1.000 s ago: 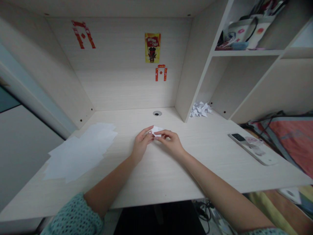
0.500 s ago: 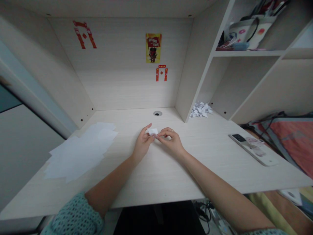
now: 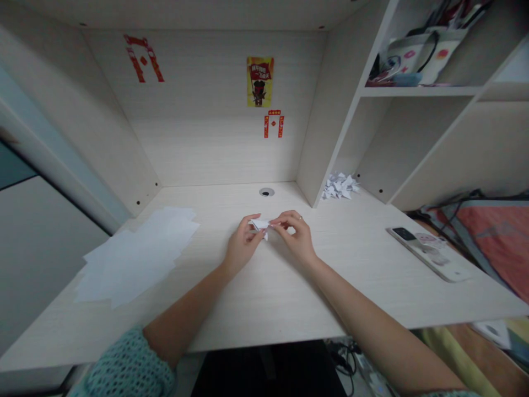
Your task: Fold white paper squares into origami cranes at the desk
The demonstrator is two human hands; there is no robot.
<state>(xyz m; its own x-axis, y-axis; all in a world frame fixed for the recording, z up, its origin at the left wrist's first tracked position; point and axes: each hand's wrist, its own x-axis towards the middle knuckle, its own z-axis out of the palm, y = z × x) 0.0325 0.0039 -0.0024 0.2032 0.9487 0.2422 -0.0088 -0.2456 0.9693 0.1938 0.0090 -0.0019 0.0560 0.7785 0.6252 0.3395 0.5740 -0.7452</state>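
A small folded piece of white paper [image 3: 260,225] is held between both hands just above the middle of the pale wooden desk [image 3: 264,286]. My left hand [image 3: 241,246] pinches its left side with fingers closed on it. My right hand [image 3: 296,236] pinches the right side with thumb and fingertips, a ring showing on one finger. Both forearms reach in from the near edge, with teal knitted sleeves at the bottom.
A spread of loose white sheets [image 3: 134,255] lies on the desk's left part. A heap of small folded paper pieces [image 3: 339,185] sits in the shelf nook at the back right. A phone [image 3: 428,252] lies on the right. A cable hole [image 3: 266,192] is at the back.
The folded paper has been turned and worked between the fingers. My right hand has shifted slightly to the right and up. The left hand stays in place.
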